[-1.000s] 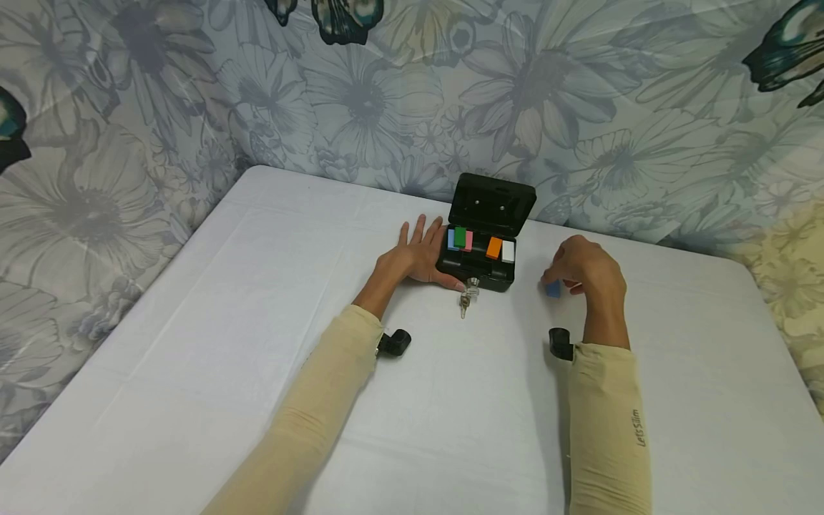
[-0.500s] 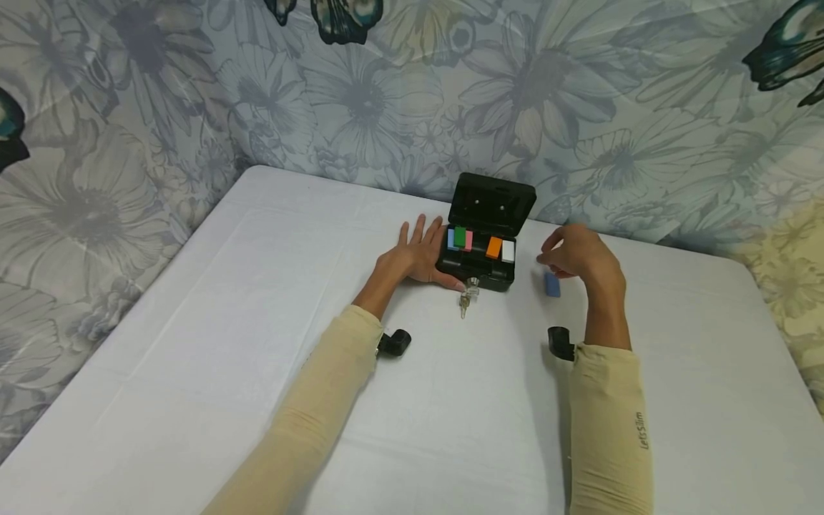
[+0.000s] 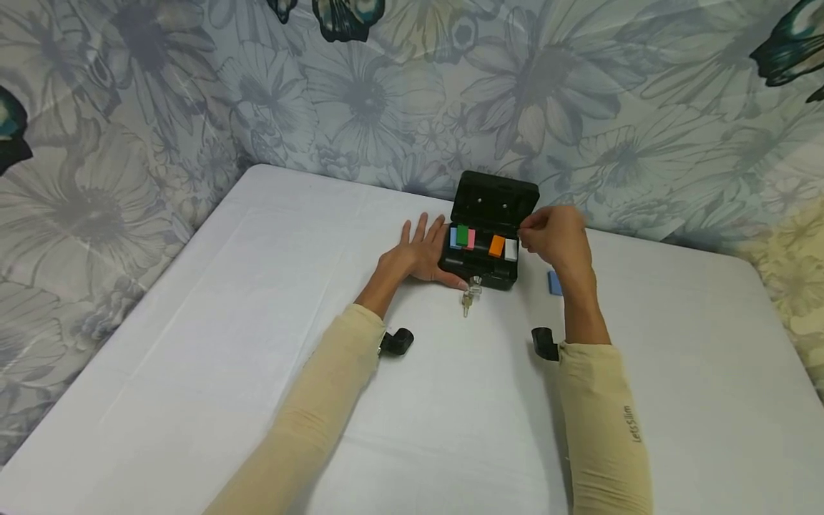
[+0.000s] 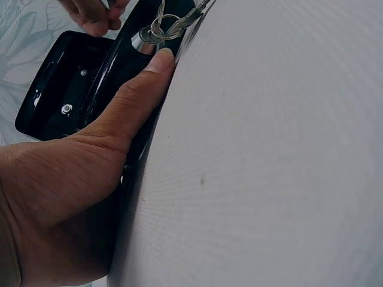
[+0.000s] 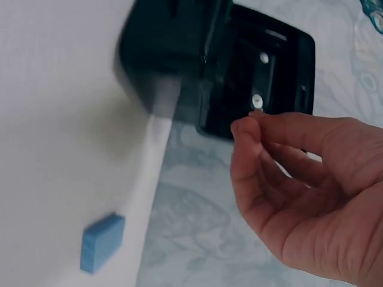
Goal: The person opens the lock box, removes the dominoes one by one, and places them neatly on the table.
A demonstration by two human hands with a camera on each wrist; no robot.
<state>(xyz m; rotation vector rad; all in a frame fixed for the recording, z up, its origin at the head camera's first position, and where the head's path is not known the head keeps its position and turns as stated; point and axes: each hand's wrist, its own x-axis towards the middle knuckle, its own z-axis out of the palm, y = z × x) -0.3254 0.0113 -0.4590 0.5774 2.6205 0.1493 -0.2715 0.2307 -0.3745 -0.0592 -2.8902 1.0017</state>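
A small black cash box [image 3: 478, 272] stands with its lid [image 3: 494, 199] raised. Inside are a green block [image 3: 462, 234], a pink block [image 3: 471, 239], a light blue block [image 3: 453, 237], an orange block [image 3: 496, 246] and a white block [image 3: 511, 249]. Keys [image 3: 467, 304] hang from the lock at its front. My left hand [image 3: 421, 257] rests against the box's left side, fingers spread and thumb along the front. My right hand [image 3: 556, 236] is at the box's right rear corner. Its thumb and index tips meet in the right wrist view, with nothing visible between them.
A blue block [image 5: 103, 242] lies on the white-covered table [image 3: 450, 429], right of the box. Behind the table's rear edge hangs a flowered cloth [image 3: 386, 100]. Each wrist carries a black camera, such as the left wrist camera [image 3: 397, 342].
My right hand has left the blue block and moved left and away from me, up to the box's right rear corner. The blue block stays on the table. My left hand keeps its place.
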